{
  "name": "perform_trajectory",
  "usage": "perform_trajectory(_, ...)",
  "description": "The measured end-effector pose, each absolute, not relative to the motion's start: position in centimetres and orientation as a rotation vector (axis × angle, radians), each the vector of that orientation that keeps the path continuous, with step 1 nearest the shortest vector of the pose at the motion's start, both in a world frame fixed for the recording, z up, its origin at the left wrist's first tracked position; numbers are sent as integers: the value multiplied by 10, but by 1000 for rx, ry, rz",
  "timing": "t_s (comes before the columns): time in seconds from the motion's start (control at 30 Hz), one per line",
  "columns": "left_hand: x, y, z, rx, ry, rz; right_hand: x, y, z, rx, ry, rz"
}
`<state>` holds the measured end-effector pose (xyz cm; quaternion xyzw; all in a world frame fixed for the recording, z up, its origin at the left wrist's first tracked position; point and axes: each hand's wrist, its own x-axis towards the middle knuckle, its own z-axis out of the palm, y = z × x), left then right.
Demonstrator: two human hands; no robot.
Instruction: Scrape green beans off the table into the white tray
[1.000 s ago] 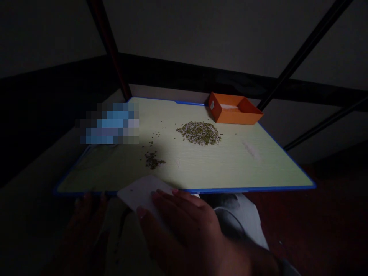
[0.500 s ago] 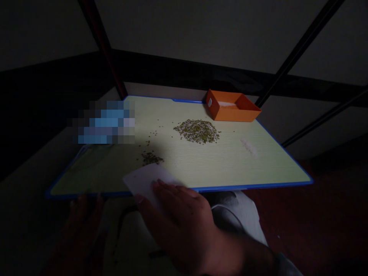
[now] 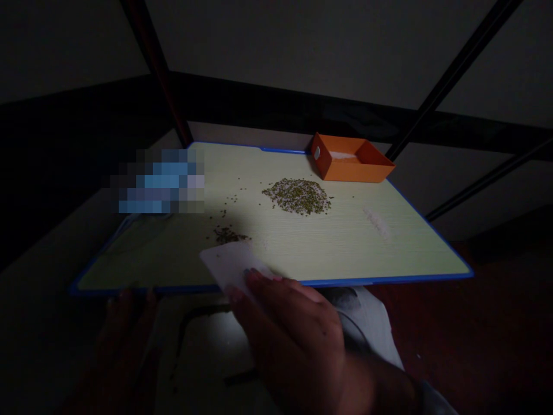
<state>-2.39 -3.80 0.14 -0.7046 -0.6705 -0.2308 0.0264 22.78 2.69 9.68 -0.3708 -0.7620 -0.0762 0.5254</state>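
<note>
My right hand [image 3: 294, 334] is closed on a thin white card [image 3: 231, 262], thumb on the near side and fingers along the other. The card's far edge lies at the near side of a small dark cluster of seeds [image 3: 228, 235], in shadow. Beyond, to the right, spreads a larger heap of greenish-brown seeds [image 3: 300, 197] mixed with pale grains. At the lower left, my left hand [image 3: 127, 331] is dim, its fingers apart and their tips at the near edge of the blue-rimmed table [image 3: 302, 259]. It holds nothing that I can see.
At the back right of the table stands an orange tray [image 3: 358, 172] with pale material inside. A streak of white grains [image 3: 377, 223] lies at the right. Loose seeds are scattered left of the big heap. A blurred-out blue object [image 3: 166, 178] sits at the left edge.
My right hand has pushed the card forward from the near edge to the small seed cluster, then shifted slightly right. My left hand stays at the edge.
</note>
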Motion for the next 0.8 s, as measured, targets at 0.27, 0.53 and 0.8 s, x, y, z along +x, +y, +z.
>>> perform_trajectory(0.27, -16, -38, 7, -2132, -2163, -739, 251, 42, 103, -849, -1900, 7)
perform_trajectory(0.53, -14, -40, 0, -2030, -2183, -781, 255, 43, 99, -965, -1741, 191)
perform_trajectory(0.8, -11, -39, 3, -2030, -2262, -767, 254, 44, 95, -997, -1737, 167)
